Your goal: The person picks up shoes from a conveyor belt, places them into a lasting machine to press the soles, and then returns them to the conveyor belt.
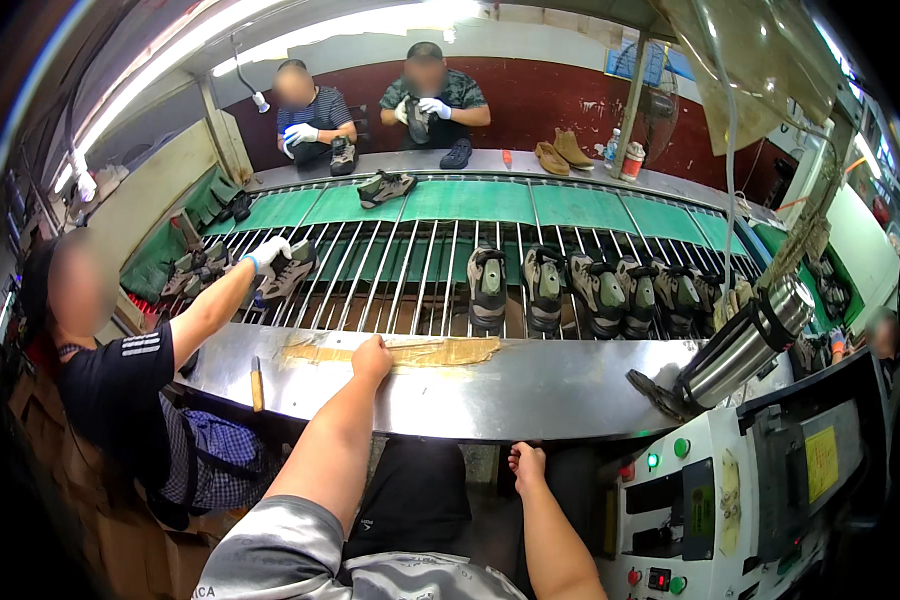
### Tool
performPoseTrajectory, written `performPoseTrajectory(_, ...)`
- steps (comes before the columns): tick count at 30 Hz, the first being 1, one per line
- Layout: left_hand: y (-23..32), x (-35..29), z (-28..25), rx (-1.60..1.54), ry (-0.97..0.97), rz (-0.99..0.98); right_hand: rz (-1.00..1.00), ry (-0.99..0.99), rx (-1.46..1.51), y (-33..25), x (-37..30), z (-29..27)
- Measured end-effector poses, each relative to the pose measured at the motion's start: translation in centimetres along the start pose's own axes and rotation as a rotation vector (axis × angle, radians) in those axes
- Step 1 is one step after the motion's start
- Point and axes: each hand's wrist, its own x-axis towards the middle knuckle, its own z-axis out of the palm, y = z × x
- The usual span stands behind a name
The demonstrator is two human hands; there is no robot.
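Note:
My left hand [372, 360] rests as a closed fist on the steel ledge [440, 405], beside a strip of worn brown tape [440, 351]. Nothing shows in its fingers. My right hand [527, 465] hangs low just off the ledge's front edge, its fingers curled in, with no object visible in them. Beyond the ledge, a grey-and-black shoe [487, 288] stands upright on the metal rollers. Another shoe [543, 287] and several more line up to its right. To the left of my left hand lies a knife with a yellowish handle [257, 388].
A steel thermos [750, 345] leans at the ledge's right end, above a control box [670, 520] with coloured buttons. At left, a co-worker's gloved hand [268, 252] touches shoes on the rollers. Two people work across the green belt [470, 200], where a single shoe [386, 188] lies.

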Motion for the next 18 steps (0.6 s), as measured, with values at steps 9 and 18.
performPoseTrajectory(9,-0.2,-1.7,1.8,0.001,0.212,0.061,-0.066,0.110,-0.041,0.1,0.3,-1.3)
performPoseTrajectory(18,-1.1,-1.7,1.3,0.028,0.200,0.051,0.022,0.071,0.056,1.4,1.8,-1.0)
